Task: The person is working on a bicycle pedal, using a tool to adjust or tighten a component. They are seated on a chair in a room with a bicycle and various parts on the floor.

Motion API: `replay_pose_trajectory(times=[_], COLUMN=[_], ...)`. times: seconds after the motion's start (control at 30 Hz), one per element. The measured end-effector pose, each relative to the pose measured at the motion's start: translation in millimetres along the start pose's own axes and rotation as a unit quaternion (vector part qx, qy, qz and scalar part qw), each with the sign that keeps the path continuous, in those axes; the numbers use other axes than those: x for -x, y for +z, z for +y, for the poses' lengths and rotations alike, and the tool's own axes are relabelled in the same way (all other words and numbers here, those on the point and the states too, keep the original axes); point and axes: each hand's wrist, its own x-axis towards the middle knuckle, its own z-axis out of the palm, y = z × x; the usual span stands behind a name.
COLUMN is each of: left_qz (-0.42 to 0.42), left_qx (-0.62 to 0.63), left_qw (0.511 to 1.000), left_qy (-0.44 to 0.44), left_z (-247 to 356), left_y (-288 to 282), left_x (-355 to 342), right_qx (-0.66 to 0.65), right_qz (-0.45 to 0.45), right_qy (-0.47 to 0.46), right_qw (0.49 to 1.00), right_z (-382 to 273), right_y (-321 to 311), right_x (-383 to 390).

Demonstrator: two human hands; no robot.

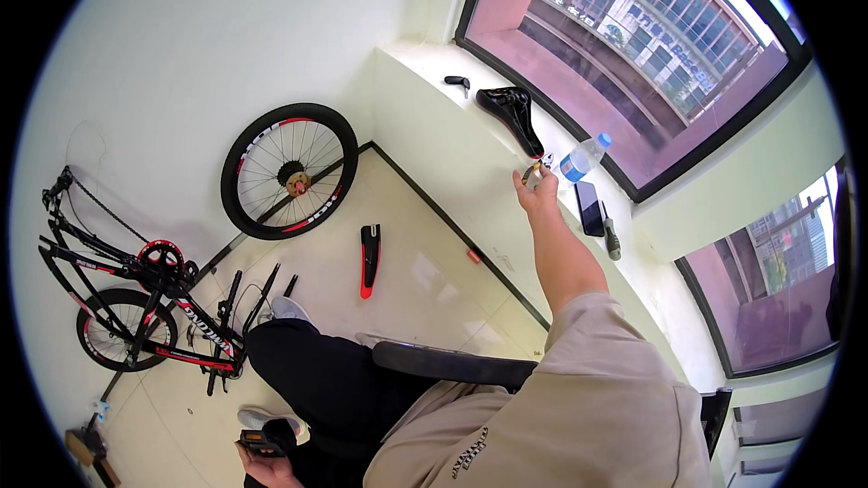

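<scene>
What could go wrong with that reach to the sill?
1. The right hand holds a small tool close to the water bottle; a nudge could tip the bottle toward the phone.
2. The saddle lies at the sill's edge and could get knocked off.
3. The left hand grips a pedal low down while the body twists; the chair may shift.

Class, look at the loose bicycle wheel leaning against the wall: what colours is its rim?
The wheel has a black rim with red and white markings, seen best in the head view.
</scene>
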Motion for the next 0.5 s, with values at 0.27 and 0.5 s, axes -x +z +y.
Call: replay_pose_trajectory(times=[0.27,0.5], left_qz=[-0.014,-0.058], left_qx=[0.014,0.161], left_qw=[1.000,0.985], left_qy=[-0.020,-0.026], left_z=[-4,40], left_y=[-22,50], left_x=[-17,48], right_qx=[0.137,0.411], right_qz=[0.034,-0.449], right_qy=[0.222,0.180], right_qw=[0.965,0.773], right_z=[77,165], right_y=[4,127], right_x=[84,317])
